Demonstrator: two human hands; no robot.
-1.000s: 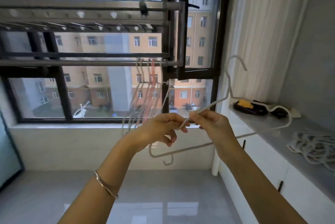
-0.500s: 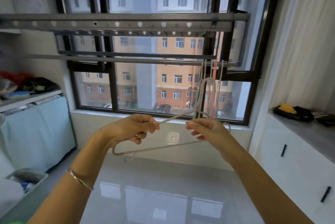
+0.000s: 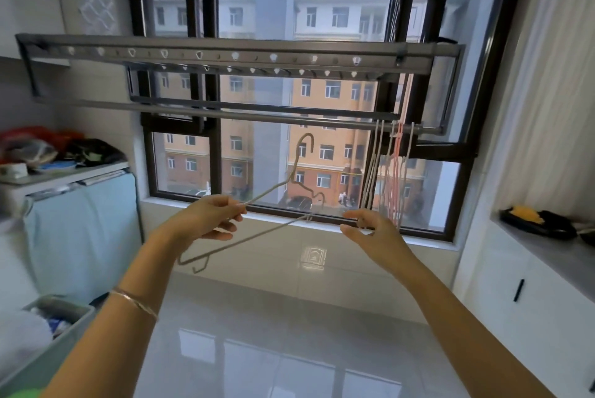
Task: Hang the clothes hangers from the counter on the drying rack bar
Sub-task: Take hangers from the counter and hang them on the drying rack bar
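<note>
**One hanger in the left hand, under the bar**

Gripped in the left hand (image 3: pixel 209 220): a grey wire hanger (image 3: pixel 257 231), pinched on its upper arm between thumb and curled fingers. Held out in front of the window (image 3: pixel 273 11), tilted, with the near corner low on the left and the far end higher on the right. Hook up and open to the right, sitting just under the rack bar (image 3: pixel 257 115) in the picture but not on it. Thin bracelet (image 3: pixel 135 301) on the left wrist.

Right hand (image 3: pixel 370 230) raised at about the same height, just right of the hanger's far end. Fingers loosely bent, thumb out, holding nothing and touching nothing that can be seen.

At the right end of the bar, a bunch of hung hangers (image 3: pixel 375 172), pale ones with a pinkish one among them, dangling close together against the window frame. Above, the rack's upper rail (image 3: pixel 225 56) with a row of small holes.

Far right, the counter (image 3: pixel 553 256) over white cupboards, with a black and yellow thing (image 3: pixel 534 220) lying on it near the wall. No loose hangers to be made out on the part of the counter in view.

On the left, a cabinet draped in blue cloth (image 3: pixel 80 230) with heaped items on top, and a bin (image 3: pixel 58 330) on the floor beside it.
</note>
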